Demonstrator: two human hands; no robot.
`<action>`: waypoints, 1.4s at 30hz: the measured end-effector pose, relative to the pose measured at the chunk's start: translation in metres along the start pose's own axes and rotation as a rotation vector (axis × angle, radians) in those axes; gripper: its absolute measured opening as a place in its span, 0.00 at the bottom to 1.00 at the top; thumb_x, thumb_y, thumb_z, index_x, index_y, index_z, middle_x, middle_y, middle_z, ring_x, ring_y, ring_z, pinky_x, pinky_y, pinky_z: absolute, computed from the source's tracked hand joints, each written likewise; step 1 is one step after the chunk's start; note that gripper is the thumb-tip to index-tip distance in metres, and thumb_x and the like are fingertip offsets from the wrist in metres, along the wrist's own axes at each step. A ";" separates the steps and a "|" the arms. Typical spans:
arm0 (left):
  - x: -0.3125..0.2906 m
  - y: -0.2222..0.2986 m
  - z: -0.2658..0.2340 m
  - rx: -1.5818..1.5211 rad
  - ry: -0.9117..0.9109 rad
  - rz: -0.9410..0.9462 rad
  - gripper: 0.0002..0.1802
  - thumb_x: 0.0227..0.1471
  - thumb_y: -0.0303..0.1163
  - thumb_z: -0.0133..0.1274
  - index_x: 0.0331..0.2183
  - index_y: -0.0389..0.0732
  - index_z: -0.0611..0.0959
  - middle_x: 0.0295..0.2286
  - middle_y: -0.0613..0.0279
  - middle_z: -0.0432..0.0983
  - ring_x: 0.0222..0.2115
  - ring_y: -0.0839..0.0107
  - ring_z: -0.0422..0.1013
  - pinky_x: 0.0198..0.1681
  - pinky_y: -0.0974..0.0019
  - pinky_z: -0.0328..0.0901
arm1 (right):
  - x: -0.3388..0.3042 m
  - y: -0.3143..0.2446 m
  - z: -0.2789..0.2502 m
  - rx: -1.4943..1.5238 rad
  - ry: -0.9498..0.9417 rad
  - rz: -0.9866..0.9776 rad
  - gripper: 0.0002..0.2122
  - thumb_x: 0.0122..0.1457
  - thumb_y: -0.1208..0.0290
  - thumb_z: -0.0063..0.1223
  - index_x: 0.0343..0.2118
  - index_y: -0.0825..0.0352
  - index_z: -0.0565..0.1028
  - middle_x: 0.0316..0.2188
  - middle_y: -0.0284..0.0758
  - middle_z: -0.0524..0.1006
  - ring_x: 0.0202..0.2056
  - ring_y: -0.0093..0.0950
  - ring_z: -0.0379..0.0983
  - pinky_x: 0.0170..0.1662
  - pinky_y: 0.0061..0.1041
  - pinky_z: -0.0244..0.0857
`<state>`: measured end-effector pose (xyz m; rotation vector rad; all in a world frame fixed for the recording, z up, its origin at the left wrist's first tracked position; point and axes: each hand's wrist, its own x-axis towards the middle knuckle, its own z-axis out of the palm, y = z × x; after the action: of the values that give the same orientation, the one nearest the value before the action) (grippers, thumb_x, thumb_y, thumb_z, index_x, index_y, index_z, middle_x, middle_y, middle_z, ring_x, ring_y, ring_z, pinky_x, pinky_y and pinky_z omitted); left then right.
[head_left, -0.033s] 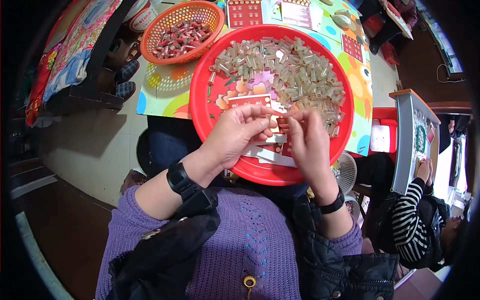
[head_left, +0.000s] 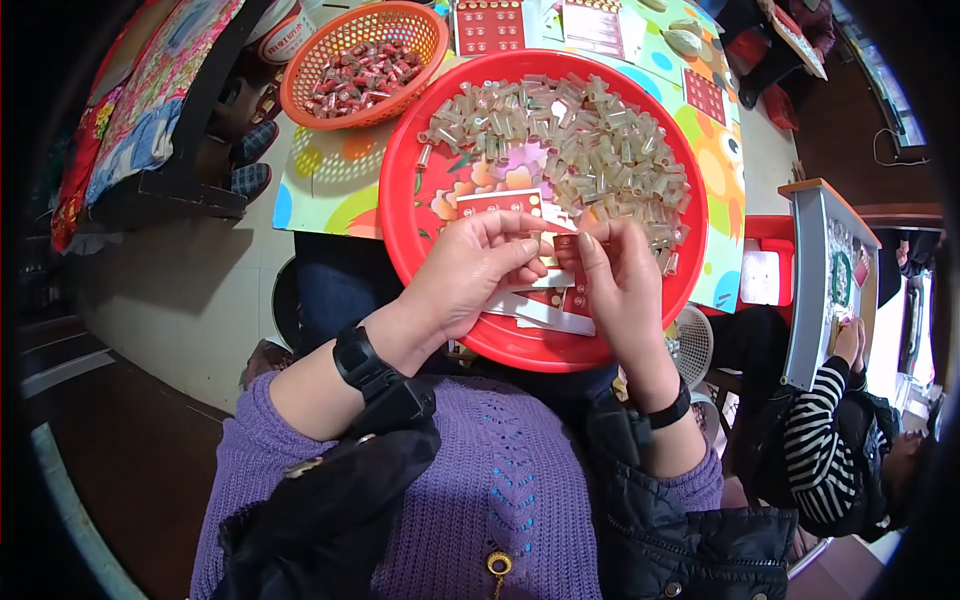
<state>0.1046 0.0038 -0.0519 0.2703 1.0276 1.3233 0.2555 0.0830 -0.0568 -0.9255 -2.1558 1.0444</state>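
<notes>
Both my hands work close together above the near half of a red round tray [head_left: 392, 215]. My left hand [head_left: 478, 268] is closed in a pinch, with a small pale thing at its fingertips that is mostly hidden. Between the thumb and fingers of my right hand [head_left: 622, 285] is a small dark red label [head_left: 566, 242], its edge pointing toward my left fingertips. Beneath the hands lie red-and-white label sheets [head_left: 497, 201], partly overlapping. Many short clear tubes [head_left: 620, 140] are heaped across the tray's far and right side.
An orange basket [head_left: 437, 45] of red-wrapped tubes [head_left: 365, 78] stands at the back left. More label sheets [head_left: 490, 27] lie on the patterned tablecloth [head_left: 335, 205]. To the right, a person in striped sleeves [head_left: 815, 430] sits by a grey-sided table [head_left: 808, 290].
My right hand has drawn slightly back to the right and its thumb has risen, so more of the red label shows. My left hand stays nearly still.
</notes>
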 end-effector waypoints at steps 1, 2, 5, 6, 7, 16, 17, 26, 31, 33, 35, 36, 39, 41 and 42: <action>0.000 0.000 0.000 -0.020 0.016 -0.009 0.15 0.52 0.22 0.49 0.44 0.34 0.74 0.32 0.61 0.75 0.29 0.78 0.71 0.33 0.78 0.67 | -0.001 0.001 0.000 0.296 -0.002 0.180 0.04 0.58 0.76 0.51 0.33 0.69 0.69 0.26 0.34 0.74 0.27 0.26 0.73 0.29 0.22 0.67; 0.001 0.001 -0.001 -0.021 0.014 -0.011 0.15 0.52 0.22 0.49 0.44 0.34 0.74 0.32 0.61 0.75 0.29 0.78 0.71 0.33 0.78 0.67 | -0.001 0.002 0.001 0.591 0.001 0.361 0.05 0.59 0.74 0.50 0.33 0.69 0.69 0.26 0.32 0.74 0.27 0.22 0.72 0.29 0.19 0.66; 0.001 0.005 -0.003 -0.032 -0.031 -0.026 0.14 0.52 0.22 0.49 0.43 0.34 0.74 0.31 0.61 0.74 0.28 0.77 0.71 0.35 0.75 0.68 | 0.001 -0.007 -0.001 0.547 -0.055 0.407 0.05 0.60 0.74 0.50 0.34 0.69 0.68 0.26 0.30 0.74 0.28 0.17 0.71 0.31 0.15 0.66; 0.001 0.006 -0.003 -0.032 -0.030 -0.028 0.14 0.52 0.22 0.49 0.43 0.34 0.74 0.31 0.61 0.74 0.28 0.77 0.71 0.35 0.75 0.68 | 0.001 -0.009 -0.001 0.526 -0.084 0.428 0.05 0.61 0.73 0.50 0.34 0.69 0.68 0.26 0.29 0.74 0.28 0.15 0.70 0.31 0.13 0.65; 0.001 0.007 -0.002 -0.032 -0.027 -0.034 0.14 0.52 0.22 0.48 0.43 0.34 0.74 0.31 0.61 0.74 0.28 0.77 0.71 0.35 0.75 0.69 | 0.002 -0.008 -0.001 0.527 -0.085 0.430 0.05 0.61 0.73 0.50 0.34 0.69 0.68 0.26 0.29 0.74 0.28 0.15 0.70 0.31 0.13 0.65; 0.003 0.002 0.000 0.021 -0.036 0.025 0.11 0.54 0.22 0.49 0.41 0.34 0.74 0.31 0.62 0.74 0.29 0.77 0.72 0.35 0.75 0.69 | 0.001 -0.002 0.005 0.616 -0.068 0.441 0.05 0.60 0.74 0.50 0.34 0.70 0.68 0.27 0.30 0.74 0.29 0.16 0.71 0.33 0.13 0.65; 0.003 0.001 0.000 0.053 -0.042 0.051 0.11 0.54 0.22 0.49 0.41 0.34 0.74 0.32 0.62 0.74 0.29 0.77 0.72 0.35 0.75 0.69 | 0.002 -0.004 0.004 0.621 -0.082 0.460 0.05 0.60 0.74 0.50 0.34 0.70 0.68 0.28 0.30 0.74 0.29 0.16 0.71 0.33 0.13 0.65; 0.001 0.000 0.004 0.035 -0.039 0.049 0.13 0.54 0.22 0.50 0.43 0.33 0.74 0.35 0.59 0.74 0.33 0.75 0.74 0.38 0.74 0.71 | -0.001 0.006 0.009 0.439 -0.075 0.304 0.06 0.61 0.74 0.48 0.38 0.70 0.69 0.32 0.28 0.72 0.33 0.14 0.69 0.36 0.13 0.65; 0.001 -0.002 0.005 0.061 -0.022 0.055 0.14 0.55 0.20 0.48 0.44 0.32 0.73 0.38 0.57 0.74 0.34 0.73 0.75 0.40 0.73 0.72 | -0.001 0.002 0.008 0.435 -0.079 0.305 0.06 0.61 0.74 0.48 0.38 0.70 0.70 0.32 0.29 0.73 0.33 0.14 0.69 0.36 0.13 0.65; 0.000 -0.003 0.006 0.141 0.012 0.072 0.14 0.55 0.20 0.46 0.45 0.32 0.73 0.39 0.56 0.74 0.35 0.72 0.74 0.40 0.73 0.72 | -0.001 -0.001 0.006 0.444 -0.126 0.321 0.05 0.61 0.75 0.47 0.38 0.71 0.70 0.32 0.29 0.73 0.34 0.14 0.70 0.37 0.13 0.65; 0.000 -0.004 0.007 0.136 0.012 0.090 0.13 0.56 0.20 0.45 0.45 0.32 0.73 0.38 0.56 0.74 0.34 0.73 0.74 0.39 0.74 0.72 | -0.002 -0.002 0.005 0.447 -0.151 0.324 0.05 0.62 0.76 0.46 0.38 0.71 0.70 0.32 0.29 0.73 0.34 0.15 0.70 0.37 0.13 0.65; 0.000 -0.005 0.008 0.131 0.015 0.103 0.13 0.56 0.19 0.44 0.44 0.31 0.73 0.37 0.56 0.74 0.33 0.74 0.74 0.39 0.74 0.72 | -0.004 0.000 0.006 0.399 -0.135 0.285 0.05 0.62 0.76 0.45 0.38 0.71 0.70 0.32 0.30 0.73 0.34 0.15 0.70 0.37 0.14 0.66; 0.000 -0.003 0.010 0.103 0.009 0.113 0.13 0.57 0.19 0.43 0.44 0.31 0.72 0.36 0.57 0.74 0.33 0.74 0.74 0.38 0.75 0.72 | -0.004 0.000 0.010 0.311 -0.099 0.202 0.06 0.62 0.77 0.43 0.39 0.72 0.70 0.31 0.31 0.74 0.35 0.17 0.71 0.37 0.15 0.66; -0.001 -0.002 0.011 0.046 -0.008 0.101 0.13 0.57 0.19 0.41 0.45 0.30 0.72 0.35 0.57 0.74 0.33 0.74 0.75 0.39 0.74 0.72 | -0.004 -0.004 0.014 0.488 0.038 0.288 0.07 0.61 0.78 0.42 0.40 0.72 0.70 0.33 0.35 0.74 0.35 0.21 0.72 0.37 0.18 0.66; -0.001 -0.003 0.011 0.048 -0.010 0.102 0.13 0.57 0.19 0.41 0.45 0.30 0.72 0.35 0.57 0.74 0.33 0.74 0.75 0.39 0.74 0.72 | -0.003 -0.004 0.014 0.576 0.109 0.330 0.07 0.61 0.79 0.42 0.40 0.73 0.70 0.33 0.37 0.75 0.36 0.23 0.72 0.37 0.20 0.67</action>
<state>0.1144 0.0064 -0.0476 0.3696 1.0496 1.3890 0.2461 0.0727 -0.0609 -1.0325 -1.5033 1.6185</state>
